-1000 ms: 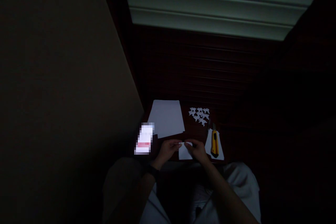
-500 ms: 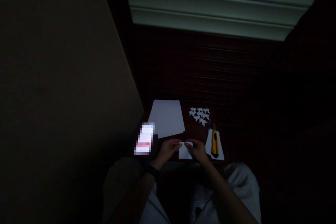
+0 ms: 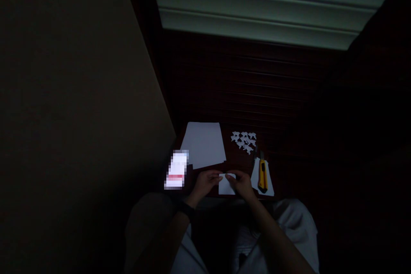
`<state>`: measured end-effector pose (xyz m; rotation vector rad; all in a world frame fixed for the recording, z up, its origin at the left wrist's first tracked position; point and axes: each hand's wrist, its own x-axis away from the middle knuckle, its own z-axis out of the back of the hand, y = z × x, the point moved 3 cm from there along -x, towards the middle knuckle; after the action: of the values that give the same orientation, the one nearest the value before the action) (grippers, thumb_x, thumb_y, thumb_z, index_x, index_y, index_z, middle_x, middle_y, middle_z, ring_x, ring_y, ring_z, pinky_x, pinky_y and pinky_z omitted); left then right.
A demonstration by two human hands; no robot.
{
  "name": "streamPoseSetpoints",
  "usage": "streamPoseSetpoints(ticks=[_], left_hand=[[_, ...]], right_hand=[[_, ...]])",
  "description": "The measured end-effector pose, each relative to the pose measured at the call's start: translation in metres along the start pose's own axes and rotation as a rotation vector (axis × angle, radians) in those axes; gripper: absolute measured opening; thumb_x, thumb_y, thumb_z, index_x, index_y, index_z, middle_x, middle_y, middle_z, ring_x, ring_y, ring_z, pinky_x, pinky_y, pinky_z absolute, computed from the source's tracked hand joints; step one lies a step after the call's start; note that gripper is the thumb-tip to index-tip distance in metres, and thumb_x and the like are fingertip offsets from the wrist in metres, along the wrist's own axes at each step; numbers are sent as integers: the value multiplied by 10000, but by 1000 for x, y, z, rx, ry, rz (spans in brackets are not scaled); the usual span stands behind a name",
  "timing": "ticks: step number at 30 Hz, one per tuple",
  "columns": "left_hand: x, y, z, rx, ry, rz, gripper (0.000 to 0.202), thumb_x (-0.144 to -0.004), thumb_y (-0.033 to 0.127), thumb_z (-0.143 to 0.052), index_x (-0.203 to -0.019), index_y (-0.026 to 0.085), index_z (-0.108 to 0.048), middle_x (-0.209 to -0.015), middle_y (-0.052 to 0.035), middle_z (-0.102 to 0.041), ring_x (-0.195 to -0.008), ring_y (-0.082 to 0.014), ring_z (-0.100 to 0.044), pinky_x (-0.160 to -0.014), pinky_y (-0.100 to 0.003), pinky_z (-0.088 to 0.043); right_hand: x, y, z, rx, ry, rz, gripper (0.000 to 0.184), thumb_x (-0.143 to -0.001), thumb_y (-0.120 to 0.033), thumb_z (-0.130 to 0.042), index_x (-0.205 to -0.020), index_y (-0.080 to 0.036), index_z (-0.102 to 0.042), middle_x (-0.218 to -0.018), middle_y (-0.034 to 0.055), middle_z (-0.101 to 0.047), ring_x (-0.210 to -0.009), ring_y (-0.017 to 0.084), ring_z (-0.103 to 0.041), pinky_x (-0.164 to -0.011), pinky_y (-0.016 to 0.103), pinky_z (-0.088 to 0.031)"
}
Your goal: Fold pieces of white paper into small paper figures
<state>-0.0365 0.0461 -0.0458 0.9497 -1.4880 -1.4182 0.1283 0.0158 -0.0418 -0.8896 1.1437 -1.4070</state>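
Note:
A small white square of paper (image 3: 227, 186) lies at the front edge of the dark table, between my two hands. My left hand (image 3: 207, 181) pinches its upper left corner with thumb and fingers. At the upper right part of the same paper, my right hand (image 3: 242, 183) has its thumb on top and its fingers curled behind the edge. Just right of that hand, a yellow utility knife (image 3: 262, 176) rests on a stack of small white paper pieces (image 3: 254, 176). Dim light hides any fine creases in the held paper.
Large white sheets (image 3: 205, 143) lie at the back left of the table. Several small folded paper pieces (image 3: 244, 140) are grouped at the back right. A lit, pixelated phone screen (image 3: 176, 170) is at the left edge. A wall (image 3: 96, 72) rises on the left.

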Motion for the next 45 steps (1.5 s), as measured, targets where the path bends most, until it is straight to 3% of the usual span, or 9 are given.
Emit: streamPoseSetpoints(ticks=[13, 18, 31, 45], left_hand=[[-1, -2, 0, -5, 15, 3, 351, -659, 359, -638, -900, 104, -636, -779, -98, -675, -701, -198, -628, -602, -285, -510], [0, -2, 2, 27, 52, 5, 327, -663, 355, -635, -882, 112, -638, -797, -94, -675, -727, -200, -627, -611, -278, -512], [0, 1, 5, 55, 65, 22, 335, -673, 342, -633, -909, 104, -636, -814, -105, -674, -732, -199, -627, -620, -281, -511], [2, 7, 5, 66, 68, 33, 382, -642, 346, -658, -945, 116, -627, -768, -84, -675, -698, -187, -628, -610, -270, -506]], right_hand=[[-1, 1, -1, 10, -6, 22, 285, -678, -418, -603, -844, -193, -659, -810, 42, -661, -719, 182, -579, -653, 278, -432], [-2, 3, 3, -63, 24, -58, 366, -653, -430, -626, -911, -170, -628, -665, 20, -626, -575, 147, -535, -519, 240, -394], [-7, 11, 8, -297, -31, -203, 329, -636, -460, -636, -699, -137, -635, -652, 38, -624, -602, 153, -532, -566, 250, -384], [-9, 21, 7, -364, -40, -218, 284, -620, -416, -661, -695, -143, -637, -627, 23, -619, -567, 137, -519, -556, 251, -371]])
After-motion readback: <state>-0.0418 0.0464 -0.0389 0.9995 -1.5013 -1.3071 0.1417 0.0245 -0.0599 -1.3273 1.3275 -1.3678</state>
